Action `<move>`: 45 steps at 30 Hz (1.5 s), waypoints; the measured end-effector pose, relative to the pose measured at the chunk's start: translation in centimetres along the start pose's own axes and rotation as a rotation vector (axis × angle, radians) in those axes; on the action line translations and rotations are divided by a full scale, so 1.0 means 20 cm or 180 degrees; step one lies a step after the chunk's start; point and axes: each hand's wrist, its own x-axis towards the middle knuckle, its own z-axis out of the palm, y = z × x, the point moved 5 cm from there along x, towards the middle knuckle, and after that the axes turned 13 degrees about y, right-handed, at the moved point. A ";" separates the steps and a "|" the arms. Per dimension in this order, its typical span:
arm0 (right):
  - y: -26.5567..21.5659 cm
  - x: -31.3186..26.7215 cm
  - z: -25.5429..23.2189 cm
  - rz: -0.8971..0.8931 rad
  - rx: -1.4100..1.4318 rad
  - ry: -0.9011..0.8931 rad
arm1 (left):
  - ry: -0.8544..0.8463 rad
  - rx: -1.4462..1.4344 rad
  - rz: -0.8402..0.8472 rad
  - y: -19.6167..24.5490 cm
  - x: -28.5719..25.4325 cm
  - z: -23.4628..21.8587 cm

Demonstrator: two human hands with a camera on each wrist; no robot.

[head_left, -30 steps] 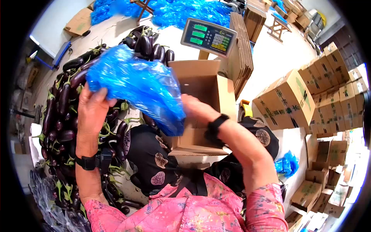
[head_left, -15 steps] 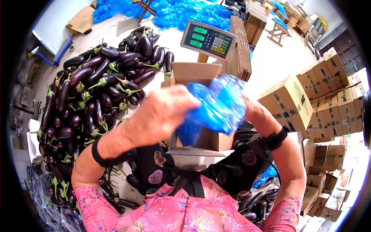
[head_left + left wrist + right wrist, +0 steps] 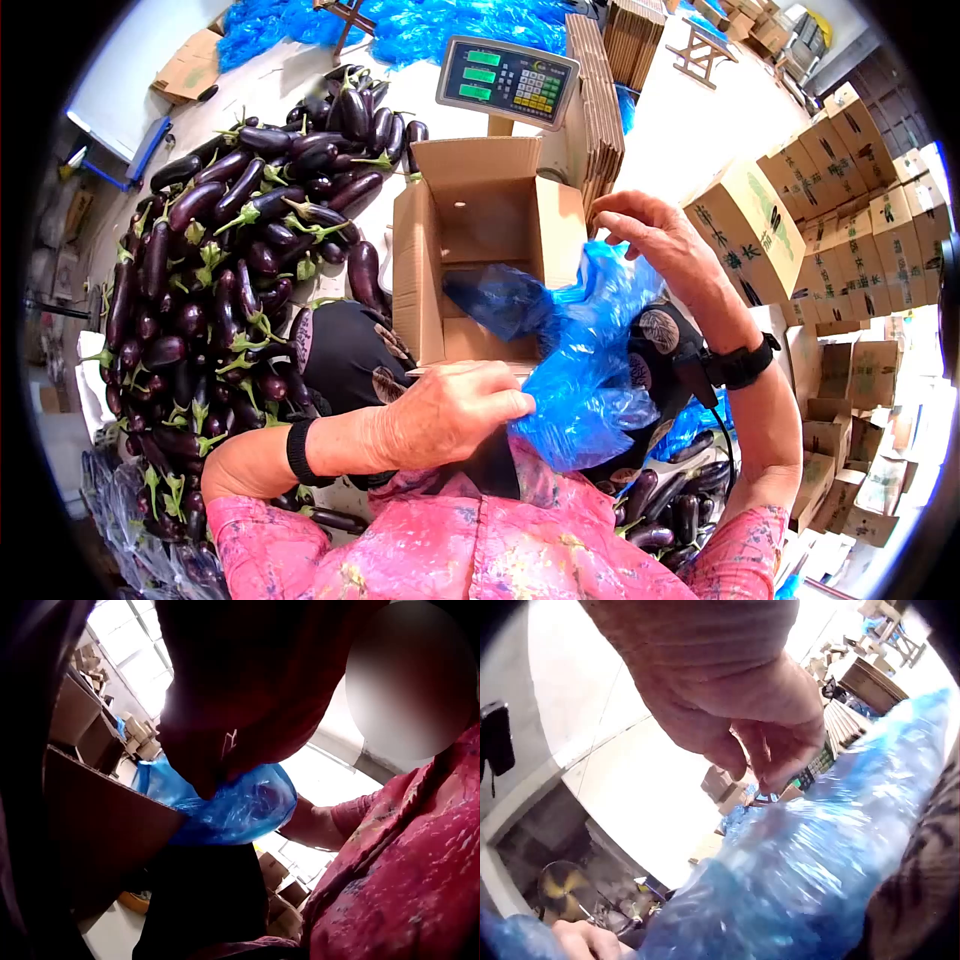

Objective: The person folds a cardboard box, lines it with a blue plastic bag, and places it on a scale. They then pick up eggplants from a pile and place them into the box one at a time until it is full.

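The blue plastic bag (image 3: pixel 590 370) had dropped partly outside the carton (image 3: pixel 412 275), the left hand (image 3: pixel 445 412) pinching it, the right hand (image 3: pixel 655 235), fingers loosely curled, empty, so overhanging film risked dragging the rest out.

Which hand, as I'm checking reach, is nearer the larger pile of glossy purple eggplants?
Left: the left hand is right of the pile, the right hand farther right, by the blue plastic bag.

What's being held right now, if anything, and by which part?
The left hand holds the blue bag by the left side of its near end; whether the right hand grips it can't be told.
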 end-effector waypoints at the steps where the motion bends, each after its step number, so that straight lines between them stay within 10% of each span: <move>1: -0.01 -0.01 -0.03 -0.0125 -0.0098 0.0109 | 0.0020 -0.0031 -0.0040 0.00 0.00 0.01; 13: 0.44 -0.06 -0.24 -0.0172 -0.1468 -0.0956 | -0.0005 -0.0010 -0.0404 -0.08 -0.15 0.05; 15: 0.51 -0.04 -0.20 0.0581 -0.0827 -0.1204 | -0.0369 0.0294 -0.0383 -0.07 -0.18 0.06; 20: 0.16 0.01 -0.17 0.0201 0.0108 -0.0633 | 0.0039 0.0354 -0.0656 -0.07 -0.07 -0.10; 23: 0.06 0.02 -0.07 0.0354 0.0022 -0.0100 | 0.0776 -0.1080 -0.2289 -0.08 0.11 -0.19; 32: -0.27 0.03 0.16 -0.0972 -0.0993 0.0060 | 0.1218 -0.2462 -0.2640 -0.36 0.36 0.26; 37: -0.20 0.04 0.03 -0.0377 -0.0766 -0.0451 | 0.2334 -0.3825 -0.2721 -0.49 0.23 0.09; 43: -0.19 0.03 0.14 -0.0815 -0.0907 -0.0659 | 0.2222 -0.3726 -0.2449 -0.54 0.21 -0.18; 45: -0.27 0.01 0.12 -0.0187 0.0655 -0.0491 | 0.1945 -0.2783 -0.2579 -0.57 0.22 -0.25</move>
